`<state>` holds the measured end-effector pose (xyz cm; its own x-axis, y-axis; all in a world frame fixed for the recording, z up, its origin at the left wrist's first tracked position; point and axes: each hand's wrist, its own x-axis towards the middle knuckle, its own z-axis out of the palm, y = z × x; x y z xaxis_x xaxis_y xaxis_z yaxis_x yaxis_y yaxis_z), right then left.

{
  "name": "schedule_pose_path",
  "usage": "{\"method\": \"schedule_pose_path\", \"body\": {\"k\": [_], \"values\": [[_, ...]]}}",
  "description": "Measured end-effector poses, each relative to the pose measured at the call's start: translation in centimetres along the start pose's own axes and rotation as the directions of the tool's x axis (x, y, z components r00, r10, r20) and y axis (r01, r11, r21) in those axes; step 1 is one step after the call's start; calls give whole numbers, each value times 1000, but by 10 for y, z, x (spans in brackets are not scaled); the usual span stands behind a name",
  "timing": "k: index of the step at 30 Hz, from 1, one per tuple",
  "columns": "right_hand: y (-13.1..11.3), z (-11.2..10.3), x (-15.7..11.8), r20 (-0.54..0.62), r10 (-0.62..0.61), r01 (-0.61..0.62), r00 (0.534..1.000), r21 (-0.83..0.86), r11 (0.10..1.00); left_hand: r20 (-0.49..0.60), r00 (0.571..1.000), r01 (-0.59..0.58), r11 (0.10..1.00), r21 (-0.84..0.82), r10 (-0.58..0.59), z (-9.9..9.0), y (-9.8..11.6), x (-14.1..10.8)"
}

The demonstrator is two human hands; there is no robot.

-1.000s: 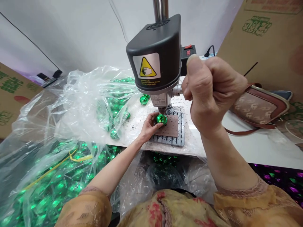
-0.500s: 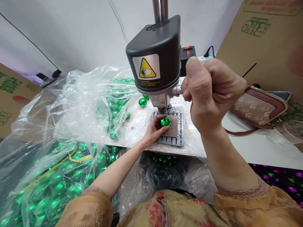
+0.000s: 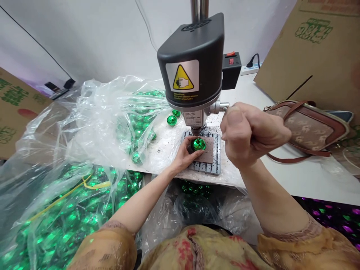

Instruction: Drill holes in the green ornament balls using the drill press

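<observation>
While left hand (image 3: 186,154) clamps fingers on a shiny green faceted ball (image 3: 200,145) below the black drill press (image 3: 192,56) and right hand (image 3: 251,131), fingers curled, grips its silver metal lever (image 3: 223,106), slack pinching could let the ball spin.

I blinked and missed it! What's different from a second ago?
The right hand dropped lower, so more of the lever shows. The left hand and green ball shifted slightly right over the brown pad. The left hand still holds the ball.
</observation>
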<state>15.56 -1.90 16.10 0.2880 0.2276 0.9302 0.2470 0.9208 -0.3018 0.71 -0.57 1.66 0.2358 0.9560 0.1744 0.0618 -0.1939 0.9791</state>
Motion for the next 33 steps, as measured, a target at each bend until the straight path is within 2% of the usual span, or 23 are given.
{"method": "schedule_pose_path", "body": {"k": [4, 12, 27, 30, 33], "values": [[6, 0, -4, -22, -67, 68, 998, 54, 996, -6, 1000, 9, 1000, -7, -9, 0, 0, 0], [15, -1, -11, -42, -138, 140, 990, 53, 989, 7, 1000, 1, 1000, -30, 0, -1, -1, 0], [24, -10, -21, 87, -289, 275, 953, 145, 950, -12, 1000, -16, 999, -36, 15, 1, -5, 0], [18, -10, -20, 88, -262, 250, 961, 125, 960, -2, 1000, -11, 999, -51, 11, 1, -6, 1], [6, -5, -8, 39, -149, 146, 988, 62, 987, -5, 1000, -7, 999, -47, 6, 2, -8, 0]]}}
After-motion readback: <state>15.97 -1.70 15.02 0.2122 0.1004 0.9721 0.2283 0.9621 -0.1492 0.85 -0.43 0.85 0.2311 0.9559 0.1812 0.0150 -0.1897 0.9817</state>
